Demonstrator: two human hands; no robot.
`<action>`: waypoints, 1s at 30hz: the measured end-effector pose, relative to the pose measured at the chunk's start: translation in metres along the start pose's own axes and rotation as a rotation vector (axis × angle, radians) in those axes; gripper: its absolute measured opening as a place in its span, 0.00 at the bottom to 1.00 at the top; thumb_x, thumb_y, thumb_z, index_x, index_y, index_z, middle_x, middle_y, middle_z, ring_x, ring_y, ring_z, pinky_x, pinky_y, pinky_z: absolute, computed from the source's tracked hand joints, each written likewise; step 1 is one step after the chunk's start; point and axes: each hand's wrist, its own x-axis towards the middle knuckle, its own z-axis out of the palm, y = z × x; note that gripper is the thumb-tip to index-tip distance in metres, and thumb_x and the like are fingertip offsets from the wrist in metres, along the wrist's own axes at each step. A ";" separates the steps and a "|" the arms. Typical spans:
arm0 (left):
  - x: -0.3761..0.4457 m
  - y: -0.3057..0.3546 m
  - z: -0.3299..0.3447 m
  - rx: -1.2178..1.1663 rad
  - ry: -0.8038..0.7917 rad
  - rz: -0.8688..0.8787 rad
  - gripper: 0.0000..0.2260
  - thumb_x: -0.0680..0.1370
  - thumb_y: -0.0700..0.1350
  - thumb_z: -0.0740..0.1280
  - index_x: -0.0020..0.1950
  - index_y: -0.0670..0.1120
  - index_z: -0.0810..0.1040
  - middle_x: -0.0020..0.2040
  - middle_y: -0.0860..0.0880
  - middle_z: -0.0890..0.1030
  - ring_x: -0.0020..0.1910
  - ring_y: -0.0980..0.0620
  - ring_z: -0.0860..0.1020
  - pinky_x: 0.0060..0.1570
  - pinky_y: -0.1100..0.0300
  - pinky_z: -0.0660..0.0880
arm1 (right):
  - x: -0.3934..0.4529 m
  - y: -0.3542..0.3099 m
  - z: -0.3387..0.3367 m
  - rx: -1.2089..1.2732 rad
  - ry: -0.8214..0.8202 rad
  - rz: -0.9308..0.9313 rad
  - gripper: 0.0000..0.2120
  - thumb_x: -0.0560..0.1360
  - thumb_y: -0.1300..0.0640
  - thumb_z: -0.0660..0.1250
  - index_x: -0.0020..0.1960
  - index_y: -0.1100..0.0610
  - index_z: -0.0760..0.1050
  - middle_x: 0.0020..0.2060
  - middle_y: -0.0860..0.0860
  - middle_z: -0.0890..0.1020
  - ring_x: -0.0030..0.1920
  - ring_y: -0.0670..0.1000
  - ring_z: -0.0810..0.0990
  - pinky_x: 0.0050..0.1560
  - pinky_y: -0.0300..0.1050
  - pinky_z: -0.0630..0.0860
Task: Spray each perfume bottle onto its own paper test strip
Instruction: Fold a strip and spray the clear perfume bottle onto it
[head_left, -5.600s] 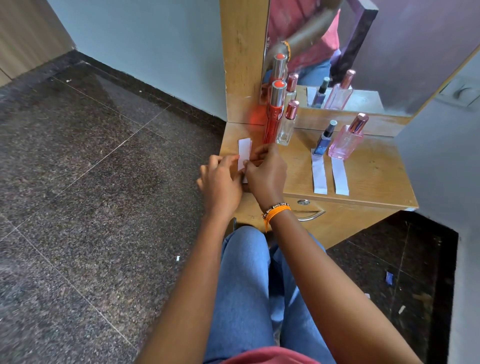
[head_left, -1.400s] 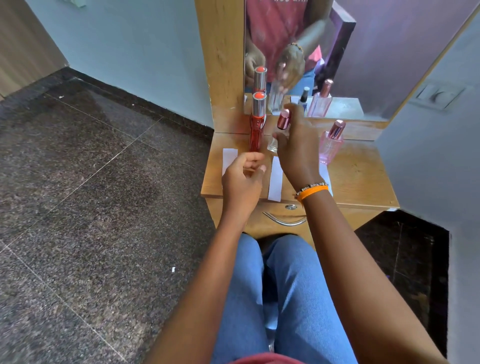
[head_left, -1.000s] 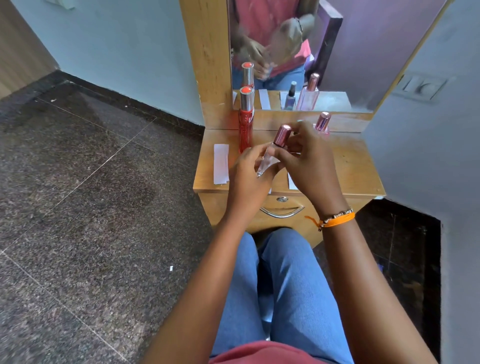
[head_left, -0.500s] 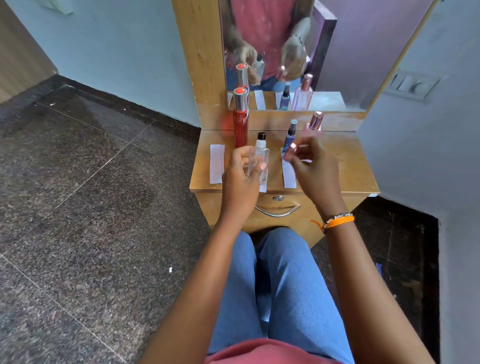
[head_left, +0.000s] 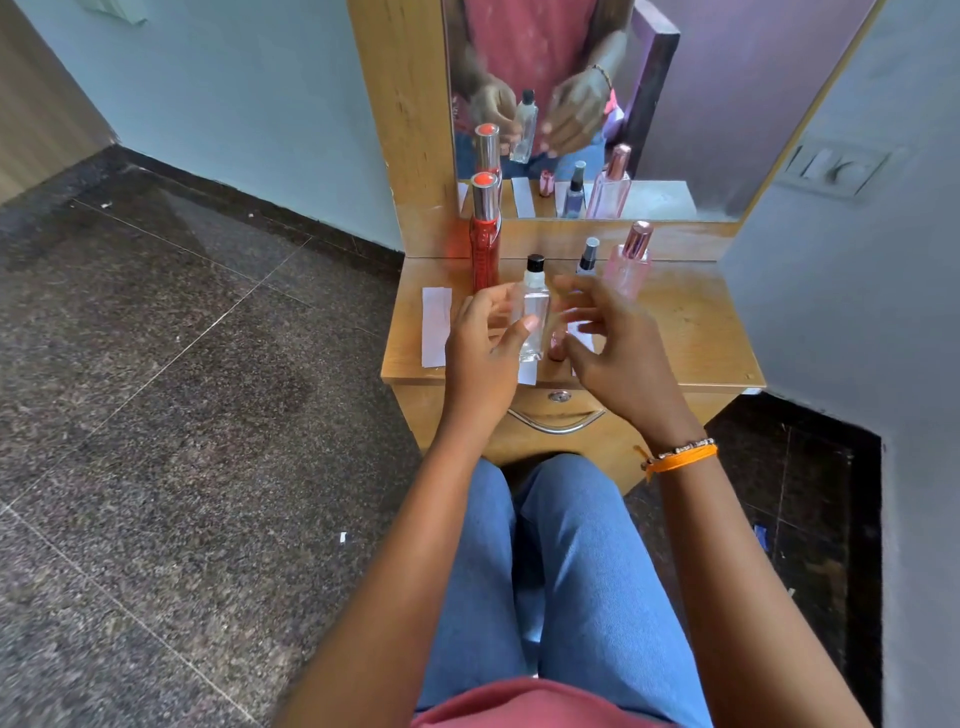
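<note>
Holding a clear bottle (head_left: 534, 312) upright above the bench (head_left: 691, 332), the left hand (head_left: 485, 348) has its fingers curled round the glass. The right hand (head_left: 613, 343) hovers beside it, fingers spread and holding nothing. A pink cap (head_left: 556, 347) lies on the bench below, near a paper strip (head_left: 435, 326).

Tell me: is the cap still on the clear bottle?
No, the clear bottle shows its bare black nozzle; the pink cap lies on the table.

We read no text, label, brand or number anywhere. Red bottle (head_left: 484, 249), beside mirror (head_left: 623, 104), carries dark marking down its side, too blurred for us to make out. Other bottles near mirror show us no print.
</note>
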 end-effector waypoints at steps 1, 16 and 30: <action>0.001 0.002 0.001 -0.031 -0.011 -0.015 0.12 0.76 0.40 0.66 0.59 0.46 0.76 0.55 0.49 0.79 0.55 0.57 0.76 0.53 0.68 0.72 | 0.000 -0.004 0.000 0.042 -0.071 -0.001 0.23 0.70 0.69 0.68 0.63 0.56 0.71 0.48 0.47 0.79 0.48 0.46 0.79 0.50 0.30 0.74; 0.019 -0.021 0.021 0.925 -0.221 0.083 0.25 0.77 0.35 0.57 0.74 0.46 0.59 0.62 0.44 0.67 0.57 0.43 0.68 0.53 0.52 0.67 | -0.001 0.011 -0.009 0.120 0.037 0.063 0.20 0.69 0.67 0.72 0.53 0.52 0.68 0.48 0.47 0.80 0.43 0.48 0.82 0.42 0.36 0.77; 0.016 -0.026 0.021 0.821 -0.084 0.076 0.16 0.77 0.38 0.63 0.64 0.47 0.71 0.59 0.46 0.74 0.56 0.43 0.69 0.54 0.52 0.67 | -0.007 0.007 -0.009 0.314 -0.069 0.121 0.29 0.72 0.67 0.65 0.67 0.50 0.58 0.50 0.62 0.78 0.47 0.62 0.79 0.52 0.60 0.78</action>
